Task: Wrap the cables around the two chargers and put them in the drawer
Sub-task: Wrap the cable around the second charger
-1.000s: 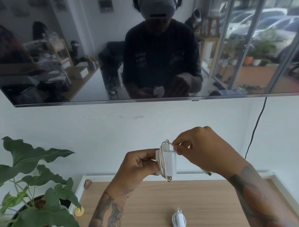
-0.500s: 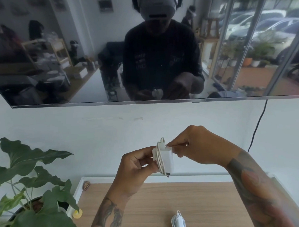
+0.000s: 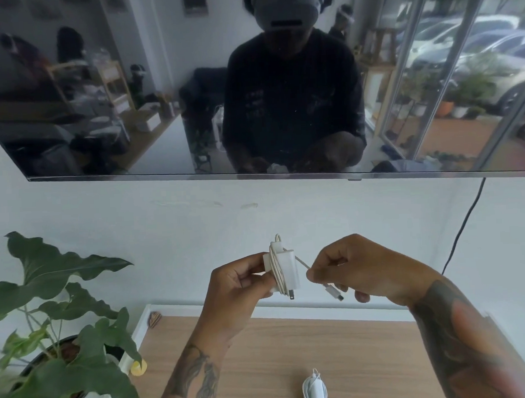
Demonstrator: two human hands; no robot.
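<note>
My left hand (image 3: 238, 285) grips a white charger (image 3: 285, 268) held up in front of the wall, prongs pointing down, with several turns of white cable wound round its body. My right hand (image 3: 357, 270) pinches the loose end of that cable (image 3: 301, 261) just right of the charger; the connector tip (image 3: 334, 293) hangs below my fingers. A second white charger (image 3: 315, 390), its cable wound around it, lies on the wooden top (image 3: 262, 364) near the bottom edge. No drawer is in view.
A potted plant (image 3: 59, 328) with large green leaves stands at the left. A small yellow object (image 3: 138, 367) and a striped shell-like item (image 3: 155, 318) sit at the top's left rim. A dark screen (image 3: 132, 129) hangs on the wall above; a black cord (image 3: 464, 223) runs down at right.
My right hand has moved away to the right of the charger, drawing the cable's free end out so the connector now hangs visible. The left hand still holds the charger.
</note>
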